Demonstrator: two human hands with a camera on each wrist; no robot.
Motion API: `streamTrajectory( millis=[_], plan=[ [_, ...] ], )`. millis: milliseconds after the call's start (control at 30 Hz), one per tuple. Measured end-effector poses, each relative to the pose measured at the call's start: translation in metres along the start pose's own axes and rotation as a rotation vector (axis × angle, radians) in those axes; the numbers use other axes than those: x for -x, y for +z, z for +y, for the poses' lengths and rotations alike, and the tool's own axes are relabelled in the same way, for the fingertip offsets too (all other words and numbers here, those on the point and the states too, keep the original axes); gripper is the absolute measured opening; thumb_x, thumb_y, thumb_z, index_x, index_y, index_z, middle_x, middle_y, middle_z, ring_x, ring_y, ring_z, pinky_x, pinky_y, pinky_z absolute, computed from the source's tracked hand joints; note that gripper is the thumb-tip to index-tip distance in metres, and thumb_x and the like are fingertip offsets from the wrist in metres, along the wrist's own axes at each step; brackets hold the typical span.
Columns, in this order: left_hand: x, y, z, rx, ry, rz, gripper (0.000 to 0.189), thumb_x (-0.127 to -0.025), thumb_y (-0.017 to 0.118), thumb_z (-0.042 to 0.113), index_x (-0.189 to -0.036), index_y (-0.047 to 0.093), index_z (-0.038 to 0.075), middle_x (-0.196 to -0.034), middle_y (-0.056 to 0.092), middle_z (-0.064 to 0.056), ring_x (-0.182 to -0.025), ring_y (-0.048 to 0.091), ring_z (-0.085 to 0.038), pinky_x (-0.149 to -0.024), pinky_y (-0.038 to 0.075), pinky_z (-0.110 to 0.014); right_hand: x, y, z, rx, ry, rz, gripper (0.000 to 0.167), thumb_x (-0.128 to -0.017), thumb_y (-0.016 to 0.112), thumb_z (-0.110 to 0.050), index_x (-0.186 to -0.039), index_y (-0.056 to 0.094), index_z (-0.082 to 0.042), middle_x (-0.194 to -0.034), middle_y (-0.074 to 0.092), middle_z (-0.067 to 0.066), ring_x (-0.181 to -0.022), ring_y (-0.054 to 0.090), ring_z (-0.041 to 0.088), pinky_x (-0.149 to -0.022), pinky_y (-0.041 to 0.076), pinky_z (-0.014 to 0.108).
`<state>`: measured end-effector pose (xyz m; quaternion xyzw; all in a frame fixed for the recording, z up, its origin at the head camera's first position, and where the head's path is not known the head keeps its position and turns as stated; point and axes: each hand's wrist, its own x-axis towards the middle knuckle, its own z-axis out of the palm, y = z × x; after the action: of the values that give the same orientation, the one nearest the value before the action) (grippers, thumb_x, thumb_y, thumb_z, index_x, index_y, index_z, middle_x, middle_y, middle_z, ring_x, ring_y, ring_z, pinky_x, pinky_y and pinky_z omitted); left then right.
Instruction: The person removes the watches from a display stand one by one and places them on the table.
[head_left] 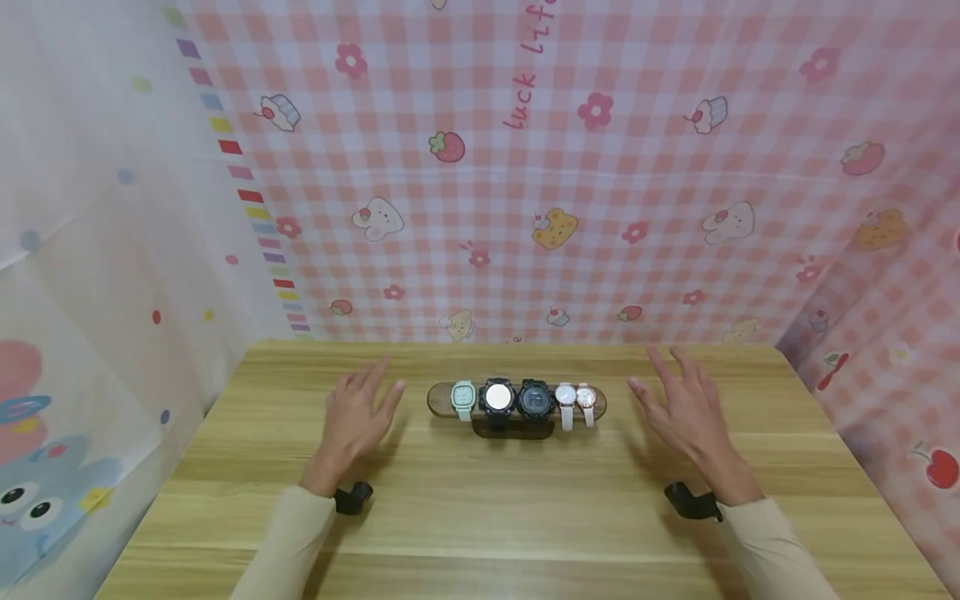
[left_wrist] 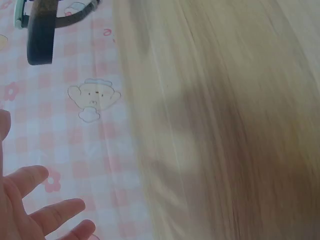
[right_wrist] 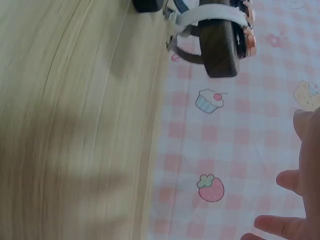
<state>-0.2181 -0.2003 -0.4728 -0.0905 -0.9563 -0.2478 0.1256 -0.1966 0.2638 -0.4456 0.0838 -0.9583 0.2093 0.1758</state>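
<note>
A: Head view: where is the watch stand (head_left: 513, 430)?
B: On the table (head_left: 517, 525), between the left hand (head_left: 357, 419) and right hand (head_left: 690, 410), bearing five watches (head_left: 535, 400). Both hands are empty, fingers (head_left: 375, 379) loosely extended and apart; neither touches the stand.
A: Left wrist view?
B: The fingers are separated, gripping nothing. The stand's end is at upper left, apart from them.
A: Right wrist view?
B: Fingers spread, gripping nothing. The stand's end, white strap (right_wrist: 212, 14) around it, is at the top.
</note>
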Motion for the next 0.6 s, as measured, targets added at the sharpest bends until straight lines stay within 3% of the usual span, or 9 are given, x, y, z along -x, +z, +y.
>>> streamTrajectory(
  millis=[167, 300, 433, 600],
  plan=[
    [-0.004, 0.004, 0.006, 0.111, -0.018, -0.024, 0.062, -0.104, 0.042, 0.049, -0.152, 0.038, 0.011, -0.149, 0.045, -0.022, -0.132, 0.041, -0.048, -0.104, 0.029, -0.069, 0.0, 0.002, -0.004, -0.111, -0.007, 0.03, 0.061, -0.101, 0.056, -0.036, -0.15, 0.04, -0.004, -0.146, 0.036, 0.035, -0.13, 0.034, 0.056, -0.101, 0.026, 0.071],
    [-0.007, 0.007, 0.013, 0.217, -0.053, -0.062, 0.064, -0.103, 0.042, 0.05, -0.154, 0.036, 0.012, -0.149, 0.045, -0.02, -0.134, 0.04, -0.045, -0.108, 0.029, -0.065, 0.0, 0.005, -0.009, -0.218, 0.019, 0.001, 0.06, -0.101, 0.057, -0.032, -0.15, 0.04, -0.003, -0.143, 0.038, 0.033, -0.128, 0.035, 0.051, -0.098, 0.031, 0.069],
    [-0.009, 0.012, 0.021, 0.307, -0.069, -0.081, 0.063, -0.103, 0.045, 0.048, -0.154, 0.036, 0.013, -0.143, 0.052, -0.022, -0.127, 0.048, -0.043, -0.103, 0.038, -0.06, 0.0, 0.007, -0.014, -0.309, 0.059, -0.038, 0.06, -0.101, 0.057, -0.034, -0.151, 0.039, -0.004, -0.138, 0.041, 0.031, -0.124, 0.04, 0.046, -0.096, 0.036, 0.065],
    [-0.01, 0.017, 0.028, 0.364, -0.068, -0.084, 0.06, -0.103, 0.049, 0.044, -0.153, 0.038, 0.015, -0.13, 0.063, -0.019, -0.108, 0.058, -0.036, -0.091, 0.046, -0.051, 0.0, 0.009, -0.02, -0.357, 0.089, -0.063, 0.058, -0.102, 0.056, -0.035, -0.149, 0.042, -0.006, -0.134, 0.045, 0.028, -0.111, 0.048, 0.039, -0.089, 0.043, 0.054]
  ],
)
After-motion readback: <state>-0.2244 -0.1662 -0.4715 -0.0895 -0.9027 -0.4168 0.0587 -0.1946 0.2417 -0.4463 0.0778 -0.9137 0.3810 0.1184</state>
